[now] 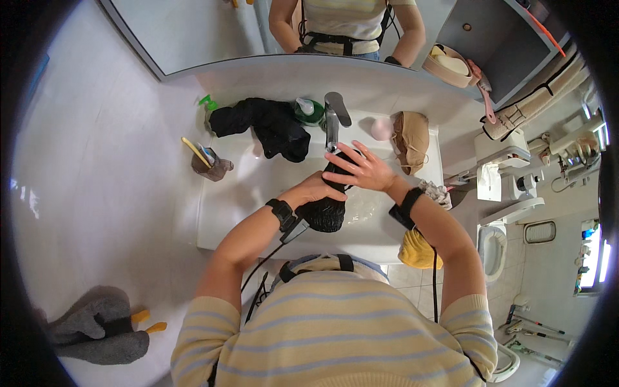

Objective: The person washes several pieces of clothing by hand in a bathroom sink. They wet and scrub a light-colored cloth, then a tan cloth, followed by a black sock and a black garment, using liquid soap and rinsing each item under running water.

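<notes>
Over the white sink (pixel 222 219), a black wrinkled fabric item (pixel 325 216) hangs below the tap (pixel 332 126). My left hand (pixel 316 188) wraps its fingers and thumb round the middle of that item. Spread out and stretched, the fingers of my right hand (pixel 366 169) lie against its upper part, just under the spout. The hands hide part of the item, so I cannot tell its exact kind. Another black cloth (pixel 277 132) is draped over the sink's back left rim, beside a green pump bottle (pixel 309 111).
A brown fabric item (pixel 411 140) and a pink round object (pixel 382 129) rest at the back right of the sink. On the left rim stands a toothbrush cup (pixel 213 168). A yellow cloth (pixel 416 250) hangs by the front right corner. The mirror (pixel 213 39) borders the far side.
</notes>
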A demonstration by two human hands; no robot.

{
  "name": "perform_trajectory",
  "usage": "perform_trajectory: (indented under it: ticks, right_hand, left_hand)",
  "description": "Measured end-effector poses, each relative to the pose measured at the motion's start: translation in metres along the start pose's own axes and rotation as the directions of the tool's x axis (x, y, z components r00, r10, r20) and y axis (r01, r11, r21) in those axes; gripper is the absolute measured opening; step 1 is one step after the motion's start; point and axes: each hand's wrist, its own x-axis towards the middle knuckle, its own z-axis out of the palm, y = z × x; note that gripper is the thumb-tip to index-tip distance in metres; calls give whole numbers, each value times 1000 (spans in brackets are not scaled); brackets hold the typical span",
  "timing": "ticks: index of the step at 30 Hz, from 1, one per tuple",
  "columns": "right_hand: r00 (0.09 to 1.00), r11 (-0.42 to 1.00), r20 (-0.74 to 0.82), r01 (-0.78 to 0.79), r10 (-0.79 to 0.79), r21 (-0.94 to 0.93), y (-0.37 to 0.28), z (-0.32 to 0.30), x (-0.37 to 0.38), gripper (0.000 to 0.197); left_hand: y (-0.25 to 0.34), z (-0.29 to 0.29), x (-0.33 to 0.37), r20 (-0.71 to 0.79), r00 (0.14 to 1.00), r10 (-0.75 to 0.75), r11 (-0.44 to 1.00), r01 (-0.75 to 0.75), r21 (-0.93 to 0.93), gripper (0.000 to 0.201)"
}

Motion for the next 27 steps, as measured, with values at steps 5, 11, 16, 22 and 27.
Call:
perform_trajectory:
  ticks: [5, 11, 16, 22, 27]
  right_hand:
    - [942, 935, 332, -72, -51, 346, 4, 26, -10, 40]
    - [597, 532, 709, -765, 375, 363, -44, 35, -7, 29]
    - [209, -221, 662, -835, 720, 504, -91, 32, -4, 29]
    - [11, -955, 957, -55, 291, 291, -102, 5, 19, 17]
    - [212, -903, 906, -152, 367, 401, -83, -18, 28, 16]
  left_hand:
    - [16, 13, 2, -43, 991, -125, 899, 132, 417, 40]
    - [-3, 5, 9, -139, 978, 158, 427, 59, 902, 38]
    - [0, -2, 14, 104, 860, 500, 57, -153, 987, 22]
    - [1, -8, 16, 115, 608, 786, 23, -215, 976, 23]
    - [12, -11, 6, -36, 540, 841, 162, -189, 968, 30]
